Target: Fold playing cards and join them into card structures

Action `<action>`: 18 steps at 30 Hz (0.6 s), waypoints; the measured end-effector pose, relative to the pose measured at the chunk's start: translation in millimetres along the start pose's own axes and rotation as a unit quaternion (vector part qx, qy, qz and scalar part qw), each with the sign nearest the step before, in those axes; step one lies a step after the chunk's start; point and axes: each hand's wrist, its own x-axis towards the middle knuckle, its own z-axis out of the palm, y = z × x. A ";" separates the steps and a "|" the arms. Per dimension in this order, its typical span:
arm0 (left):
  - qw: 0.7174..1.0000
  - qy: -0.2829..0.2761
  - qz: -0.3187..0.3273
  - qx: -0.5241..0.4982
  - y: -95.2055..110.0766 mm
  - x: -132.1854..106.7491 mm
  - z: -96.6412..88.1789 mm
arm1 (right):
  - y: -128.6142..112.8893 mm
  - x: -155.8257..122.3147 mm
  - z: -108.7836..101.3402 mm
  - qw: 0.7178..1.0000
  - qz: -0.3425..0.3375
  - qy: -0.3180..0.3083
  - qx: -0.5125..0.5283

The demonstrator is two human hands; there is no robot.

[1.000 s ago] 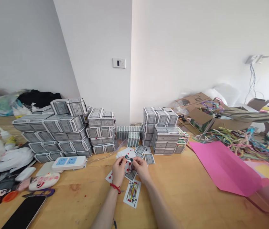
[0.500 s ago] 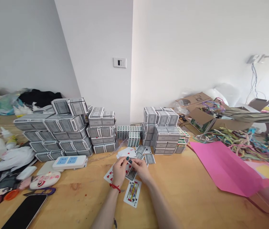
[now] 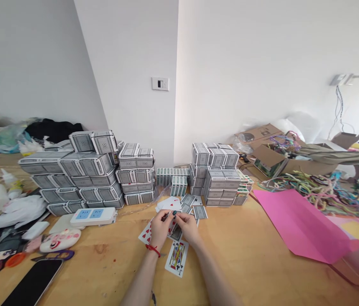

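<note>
Hands: left hand (image 3: 160, 227) and right hand (image 3: 188, 226) fingertip to fingertip, pinched on a red-pipped card (image 3: 171, 225), mostly hidden; seemingly unfinished.
Blocks, done: grey card blocks (image 3: 85, 165), stacked at ten, eleven and one o'clock from the hands.
Cards, left: loose cards (image 3: 170, 204) at twelve, jack (image 3: 176, 259) at six, lying flat.

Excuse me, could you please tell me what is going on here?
Someone's left hand and right hand are close together over loose playing cards, fingers nearly meeting; what they hold, if anything, is hidden. On the wooden table, a hearts card lies partly hidden behind the left hand, and a face-up jack of clubs lies nearer the body. Beyond the hands, stacked blocks covered in playing-card backs stand to the left and right.
</note>
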 end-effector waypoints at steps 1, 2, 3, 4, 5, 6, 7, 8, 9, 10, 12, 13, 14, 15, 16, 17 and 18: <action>1.000 0.005 -0.007 -0.003 -0.7 0.5 -0.4 | -0.9 -0.5 0.5 1.000 0.015 -0.010 0.018; 1.000 0.010 -0.012 -0.008 -1.4 1.2 -1.0 | -1.6 -0.9 1.0 0.998 0.034 -0.021 0.045; 1.000 0.013 -0.014 -0.013 -2.0 1.9 -1.5 | -2.0 -1.2 1.5 0.995 0.057 -0.033 0.078; 1.000 0.013 -0.014 -0.017 -2.5 2.5 -2.0 | -2.2 -1.4 2.0 0.990 0.078 -0.042 0.113; 1.000 0.012 -0.012 -0.019 -2.8 3.0 -2.5 | -2.2 -1.5 2.5 0.984 0.096 -0.049 0.143; 1.000 0.009 -0.009 -0.019 -2.8 3.4 -2.8 | -1.9 -1.5 2.8 0.979 0.110 -0.057 0.165; 1.000 0.006 -0.006 -0.017 -2.6 3.5 -3.1 | -1.4 -1.5 3.0 0.975 0.119 -0.064 0.177; 1.000 0.004 -0.002 -0.014 -2.2 3.4 -3.2 | -0.7 -1.5 3.0 0.973 0.124 -0.073 0.180; 1.000 0.002 0.000 -0.010 -1.7 3.2 -3.3 | 0.2 -1.4 2.9 0.973 0.125 -0.082 0.177; 1.000 0.000 0.002 -0.006 -1.0 2.8 -3.2 | 1.3 -1.2 2.6 0.974 0.123 -0.088 0.169; 1.000 -0.004 0.002 0.004 0.3 1.7 -3.0 | 4.2 -0.7 1.6 0.980 0.112 -0.089 0.139; 1.000 -0.003 0.002 0.010 0.9 1.0 -2.8 | 5.8 -0.3 1.1 0.984 0.104 -0.083 0.117; 1.000 -0.002 0.002 0.016 1.5 0.5 -2.5 | 7.4 0.2 0.6 0.989 0.095 -0.075 0.090; 1.000 0.001 0.001 0.023 2.0 -0.1 -2.3 | 8.7 0.6 0.2 0.992 0.085 -0.066 0.060; 1.000 0.005 0.000 0.030 2.3 -0.5 -2.0 | 9.7 0.9 -0.1 0.995 0.072 -0.057 0.030; 0.999 0.009 -0.001 0.037 2.6 -0.9 -1.8 | 10.2 1.2 0.0 0.997 0.058 -0.047 0.000; 0.999 0.012 -0.002 0.045 2.9 -1.1 -1.5 | 10.1 1.3 0.3 0.998 0.041 -0.038 -0.027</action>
